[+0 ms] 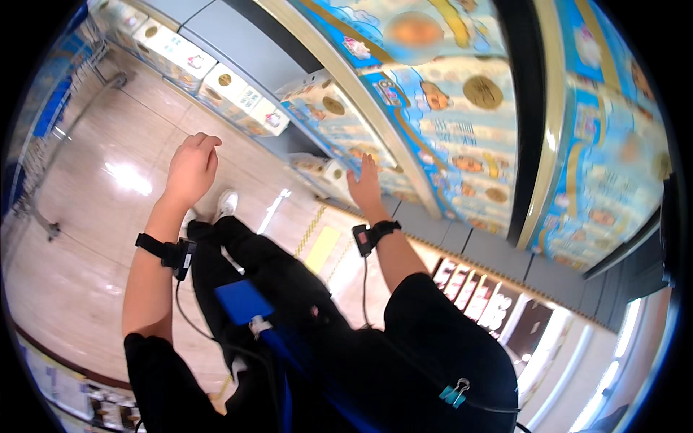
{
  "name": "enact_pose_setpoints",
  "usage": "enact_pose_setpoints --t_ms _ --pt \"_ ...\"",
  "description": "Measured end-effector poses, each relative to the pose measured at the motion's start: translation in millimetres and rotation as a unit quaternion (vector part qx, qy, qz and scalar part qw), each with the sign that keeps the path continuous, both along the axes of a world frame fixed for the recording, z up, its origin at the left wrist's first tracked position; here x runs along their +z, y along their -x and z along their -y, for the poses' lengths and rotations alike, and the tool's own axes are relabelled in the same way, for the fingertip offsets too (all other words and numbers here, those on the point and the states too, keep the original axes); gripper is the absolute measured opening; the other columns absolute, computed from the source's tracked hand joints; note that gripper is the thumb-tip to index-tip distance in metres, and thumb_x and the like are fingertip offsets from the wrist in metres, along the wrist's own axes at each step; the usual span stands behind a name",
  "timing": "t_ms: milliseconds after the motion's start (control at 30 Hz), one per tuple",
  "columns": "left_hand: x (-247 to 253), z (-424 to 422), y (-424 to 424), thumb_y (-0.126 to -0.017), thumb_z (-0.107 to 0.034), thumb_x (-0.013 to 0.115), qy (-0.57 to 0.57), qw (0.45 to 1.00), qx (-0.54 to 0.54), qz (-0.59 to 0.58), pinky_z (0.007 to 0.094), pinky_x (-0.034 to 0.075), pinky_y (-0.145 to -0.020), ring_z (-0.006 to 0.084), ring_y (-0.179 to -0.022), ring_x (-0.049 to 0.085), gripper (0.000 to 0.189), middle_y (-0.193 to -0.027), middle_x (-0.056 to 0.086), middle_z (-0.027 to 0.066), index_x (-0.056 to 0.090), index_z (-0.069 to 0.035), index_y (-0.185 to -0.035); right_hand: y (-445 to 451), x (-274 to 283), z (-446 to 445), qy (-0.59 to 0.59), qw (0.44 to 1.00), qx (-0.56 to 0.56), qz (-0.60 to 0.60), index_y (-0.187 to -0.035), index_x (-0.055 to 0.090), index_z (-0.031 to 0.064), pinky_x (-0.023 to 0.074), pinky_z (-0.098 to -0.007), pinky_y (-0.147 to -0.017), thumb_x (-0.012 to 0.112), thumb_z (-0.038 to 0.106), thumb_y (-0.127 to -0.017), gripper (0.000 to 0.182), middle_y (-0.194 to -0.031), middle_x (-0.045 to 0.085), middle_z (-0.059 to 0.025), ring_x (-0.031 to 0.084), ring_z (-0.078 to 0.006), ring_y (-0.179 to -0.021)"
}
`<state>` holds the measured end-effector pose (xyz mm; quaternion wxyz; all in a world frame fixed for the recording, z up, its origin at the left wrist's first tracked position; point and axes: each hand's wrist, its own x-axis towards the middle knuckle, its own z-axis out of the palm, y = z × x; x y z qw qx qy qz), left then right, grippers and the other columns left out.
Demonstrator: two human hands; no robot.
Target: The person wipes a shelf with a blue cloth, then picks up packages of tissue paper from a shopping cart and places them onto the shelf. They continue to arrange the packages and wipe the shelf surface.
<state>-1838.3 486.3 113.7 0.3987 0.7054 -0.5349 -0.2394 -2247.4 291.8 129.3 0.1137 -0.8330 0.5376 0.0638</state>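
Note:
My left hand [195, 165] hangs over the pale floor with its back towards me. Its fingers are bent, the palm is hidden, and no object shows in it. My right hand [365, 185] reaches to the lower shelf with straight fingers and the thumb apart. Just beyond it stands a cream-and-blue plastic-wrapped pack [335, 122] with printed pictures. Whether my fingertips touch that pack, I cannot tell. A smaller white pack [337, 172] lies low beside the hand. Both wrists carry black strapped devices with cables.
Large blue-and-cream packs [460, 113] fill the upper shelf, behind a pale shelf edge [373, 113]. A row of white printed packs [243, 97] runs along the bottom level. At the left, a wheeled metal rack [81, 146] stands on the floor [92, 216]. A blue card [243, 301] hangs from my lanyard.

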Motion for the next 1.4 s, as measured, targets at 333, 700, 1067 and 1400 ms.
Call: enact_pose_setpoints --t_ms 333,700,1067,1400 --pt "-124.4 44.9 140.2 -0.08 0.0 0.063 0.013 0.998 -0.06 0.016 0.0421 0.047 -0.091 0.0311 -0.111 0.055 0.029 -0.113 0.059 0.0127 0.063 -0.002 -0.108 -9.0 -62.1 71.0 0.199 0.971 0.128 -0.028 -0.151 0.021 -0.0117 0.022 -0.0543 -0.117 0.069 0.035 -0.089 0.091 -0.147 0.035 -0.0378 0.033 -0.0518 -0.137" --pt "-106.7 190.8 247.3 -0.085 -0.016 0.067 0.199 0.942 0.03 0.267 0.0549 0.024 -0.12 0.0271 -0.146 0.034 0.059 -0.157 0.036 0.0067 0.05 -0.015 -0.141 12.4 -69.6 72.3 0.22 0.959 0.178 -0.007 -0.149 0.026 -0.0088 0.026 -0.0568 -0.111 0.076 0.043 -0.083 0.097 -0.147 0.034 -0.034 0.032 -0.0501 -0.136" --pt "-86.0 205.5 208.4 -0.08 -0.02 0.068 0.215 0.902 -0.035 0.372 0.0587 0.028 -0.117 0.0227 -0.115 0.055 0.03 -0.116 0.059 0.0049 0.063 -0.013 -0.108 18.5 -52.3 28.2 0.149 0.988 0.042 -0.015 -0.143 0.039 0.0024 0.0341 -0.0541 -0.103 0.087 0.031 -0.067 0.094 -0.128 0.052 -0.021 0.047 -0.0419 -0.119" --pt "46.7 30.8 125.9 -0.078 -0.021 0.065 0.079 0.95 -0.047 0.297 0.0557 0.037 -0.105 0.0298 -0.114 0.053 0.05 -0.12 0.058 0.0155 0.058 -0.008 -0.125 -71.3 119.8 -51.8 0.124 0.953 0.276 -0.007 -0.131 0.051 0.0049 0.0369 -0.0504 -0.101 0.083 0.023 -0.062 0.079 -0.118 0.059 -0.0145 0.054 -0.0363 -0.114"
